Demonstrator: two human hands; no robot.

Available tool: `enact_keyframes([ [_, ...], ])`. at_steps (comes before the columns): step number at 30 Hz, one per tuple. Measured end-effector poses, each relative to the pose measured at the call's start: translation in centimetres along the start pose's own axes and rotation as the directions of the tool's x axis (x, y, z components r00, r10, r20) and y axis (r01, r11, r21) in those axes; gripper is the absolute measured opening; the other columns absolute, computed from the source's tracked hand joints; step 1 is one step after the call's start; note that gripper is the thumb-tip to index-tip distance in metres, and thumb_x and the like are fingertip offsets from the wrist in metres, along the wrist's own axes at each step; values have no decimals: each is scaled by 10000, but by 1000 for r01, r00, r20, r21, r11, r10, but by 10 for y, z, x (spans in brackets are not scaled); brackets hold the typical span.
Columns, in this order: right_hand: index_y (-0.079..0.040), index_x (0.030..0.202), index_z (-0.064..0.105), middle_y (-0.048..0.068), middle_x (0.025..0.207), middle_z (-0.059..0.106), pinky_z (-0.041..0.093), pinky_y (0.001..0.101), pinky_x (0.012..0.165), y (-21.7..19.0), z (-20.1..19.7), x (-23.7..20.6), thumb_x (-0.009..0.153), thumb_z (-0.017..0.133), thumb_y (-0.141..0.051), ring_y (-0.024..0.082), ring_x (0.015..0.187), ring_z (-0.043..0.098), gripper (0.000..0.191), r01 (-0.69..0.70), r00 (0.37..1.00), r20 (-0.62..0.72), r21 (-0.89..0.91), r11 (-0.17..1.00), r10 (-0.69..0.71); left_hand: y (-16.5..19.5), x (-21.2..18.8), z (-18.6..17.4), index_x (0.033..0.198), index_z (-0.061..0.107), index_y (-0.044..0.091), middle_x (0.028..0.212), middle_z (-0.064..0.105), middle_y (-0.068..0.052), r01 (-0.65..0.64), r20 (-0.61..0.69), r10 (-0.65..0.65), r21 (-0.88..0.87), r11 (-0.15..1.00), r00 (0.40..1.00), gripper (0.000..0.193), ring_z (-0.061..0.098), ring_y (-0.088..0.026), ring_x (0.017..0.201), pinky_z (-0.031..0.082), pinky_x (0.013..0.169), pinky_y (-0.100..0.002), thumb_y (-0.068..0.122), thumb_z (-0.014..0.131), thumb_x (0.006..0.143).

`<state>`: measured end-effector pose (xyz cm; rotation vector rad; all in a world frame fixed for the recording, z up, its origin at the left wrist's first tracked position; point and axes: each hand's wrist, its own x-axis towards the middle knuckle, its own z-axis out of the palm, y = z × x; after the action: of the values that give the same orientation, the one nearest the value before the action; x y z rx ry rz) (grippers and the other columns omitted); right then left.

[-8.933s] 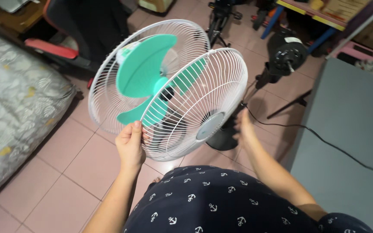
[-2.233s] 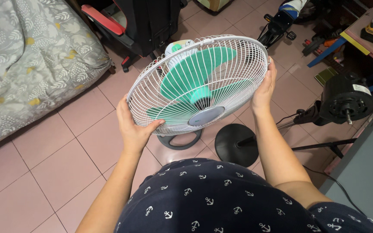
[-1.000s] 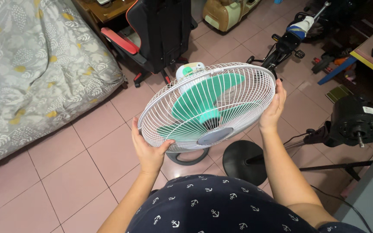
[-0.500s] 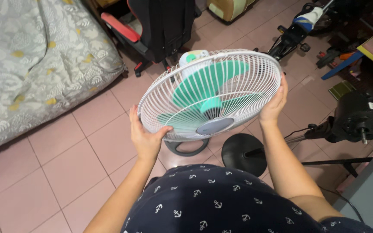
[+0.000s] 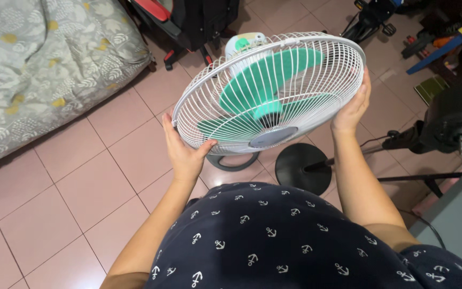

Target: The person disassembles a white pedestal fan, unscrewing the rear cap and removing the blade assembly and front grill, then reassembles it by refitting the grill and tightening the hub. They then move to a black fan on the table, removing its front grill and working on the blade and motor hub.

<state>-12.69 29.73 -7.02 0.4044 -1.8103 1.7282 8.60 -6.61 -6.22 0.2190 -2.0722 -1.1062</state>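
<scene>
The fan cage [image 5: 271, 96] is hiding the fingers of the left hand [image 5: 184, 150] and most of the grey ring base [image 5: 231, 160] beneath it. The frame's edge is cutting off the black motor [image 5: 455, 123] and the patterned mattress [image 5: 38, 69].

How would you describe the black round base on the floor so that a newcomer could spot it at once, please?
Start at the white wire-caged fan with green blades, held up between the left hand and the right hand over the pink tiled floor. Just below its right edge lies the flat black round base with a thin pole slanting off it. Unlike the grey ring-shaped stand beside it, it is a solid disc.
</scene>
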Motion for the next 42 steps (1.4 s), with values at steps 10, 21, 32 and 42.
enact_keyframes([
  [10,36,1391,555,132,1308,659,507,356,1091,3,6,-3,1146,296,-395,205,1197,640,559,-89,995,-46,73,993,93,4,2,-3,1521,452,-31,1390,655,-167,55,31,-54,-23,998,998,1124,655,-302,1299,527,1097,-385,515,930,663],
  [21,32,1367,564,128,1275,677,515,358,1084,12,3,-2,1144,281,-394,201,1168,651,558,-45,997,-60,60,997,48,8,6,-12,1493,467,-42,1349,676,-174,17,59,-16,-29,999,998,1110,689,-285,1247,553,1066,-365,489,945,644],
  [32,-3,1470,485,140,1420,612,446,372,1186,7,-6,-12,1134,270,-470,236,1328,584,615,-139,990,22,251,958,138,-32,-34,9,1609,-108,-74,1670,208,-333,130,154,-108,-138,982,982,1549,313,-413,1566,268,1300,-475,607,920,672],
  [42,-23,1270,606,167,1202,656,554,542,945,17,24,-73,1018,471,-541,341,1081,640,593,-802,421,522,596,36,742,-100,-66,43,1621,198,28,1451,465,-293,740,486,-559,-473,479,672,1135,419,-326,1157,372,959,-452,778,577,857],
])
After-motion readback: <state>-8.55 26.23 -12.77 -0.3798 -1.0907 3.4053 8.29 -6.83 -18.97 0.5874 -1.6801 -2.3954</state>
